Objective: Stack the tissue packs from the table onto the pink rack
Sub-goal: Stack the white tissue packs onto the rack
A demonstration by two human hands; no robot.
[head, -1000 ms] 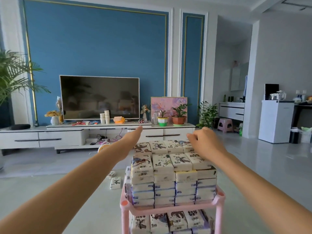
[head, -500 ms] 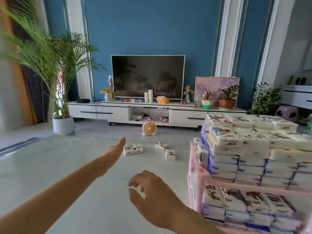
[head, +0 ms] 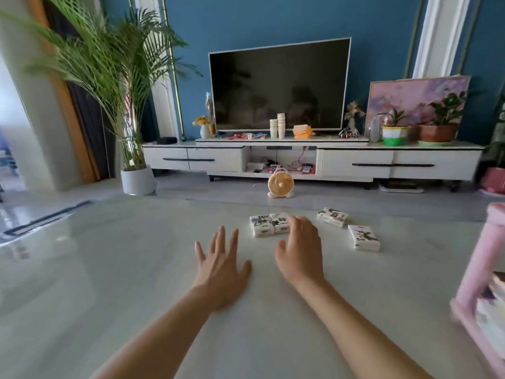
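Both hands have come forward across the desk since half a second ago, and the view has swung left, so the rack now shows only at the right edge. The right hand (head: 299, 253) has come up from low in the view to the nearest packs. Its grip is spread and loose, the fingers (head: 297, 227) lying forward with a slight curve and holding nothing. Their tips overlap the near right corner of the right-hand pack (head: 279, 221) of a pair; whether they touch it cannot be told. The left-hand pack (head: 261, 226) of that pair lies touching its partner, just beyond the left hand (head: 221, 266). The left hand hovers flat, palm down, grip spread wide with the fingers straight and apart, holding nothing.

Two more tissue packs lie on the white glossy desk (head: 109, 269) to the right of the pair: a tilted pack (head: 332, 216) farther back and a nearer pack (head: 364, 237) closer to the rack, both apart from the hands. The pink rack (head: 489, 258) stands at the right edge, blurred, with stacked packs (head: 492, 313) showing inside its frame.

Beyond the desk a small round fan (head: 280, 184) sits on the floor before a long white TV cabinet (head: 355, 162). On the cabinet stand a dark television (head: 278, 86), stacked paper cups (head: 277, 125), two potted plants (head: 393, 129) and a pink painting (head: 418, 99) leaning against the blue wall. A tall palm (head: 109, 77) in a white pot stands at the left.
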